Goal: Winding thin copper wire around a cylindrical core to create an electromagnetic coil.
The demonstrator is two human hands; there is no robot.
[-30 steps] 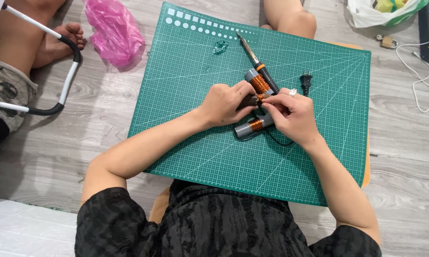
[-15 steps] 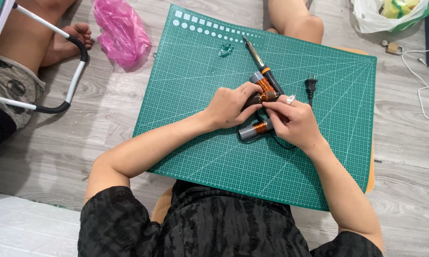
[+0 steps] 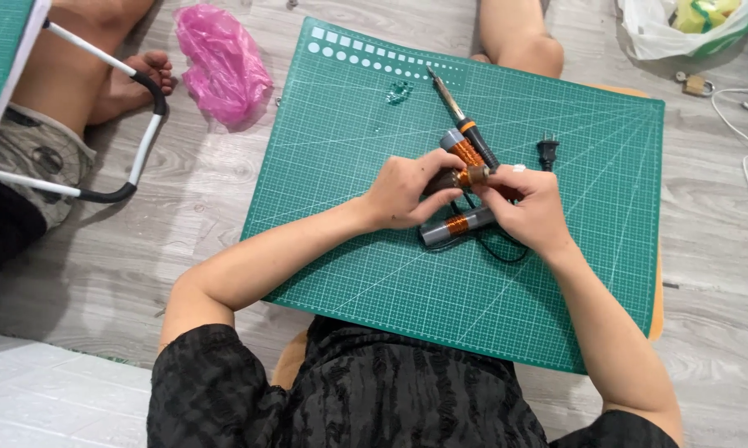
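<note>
Both your hands meet over the middle of the green cutting mat (image 3: 341, 249), and everything else reads off that mat. Your left hand (image 3: 403, 192) curls round a dark cylinder wound with copper wire (image 3: 461, 177), fingers closed on its left end, so the piece stays lifted just off the mat where you can see it. Your right hand (image 3: 530, 207) comes in from the other side, thumb and fingertips pinched at the coil's right end; what sits between those fingertips is too small to tell, perhaps the wire end.

Two more wound cylinders lie on the mat: one grey with a copper band (image 3: 457, 225) just below your hands, nearer you, another (image 3: 463, 149) just above them, both within easy reach. The soldering iron (image 3: 463, 123) lies up the mat from your hands, its metal tip pointing away from you toward the far edge, which looks sensible with bare fingers close by. Its black cord loops under your right wrist, and the plug (image 3: 547, 152) rests loose on the mat, connected to nothing.

Textures now: the mat is matte and gridded, the copper windings ribbed and shiny, the cylinders smooth and dull. Off the mat's far left corner, a crumpled pink plastic bag (image 3: 223, 62) sits on the grey wood-grain floor.
</note>
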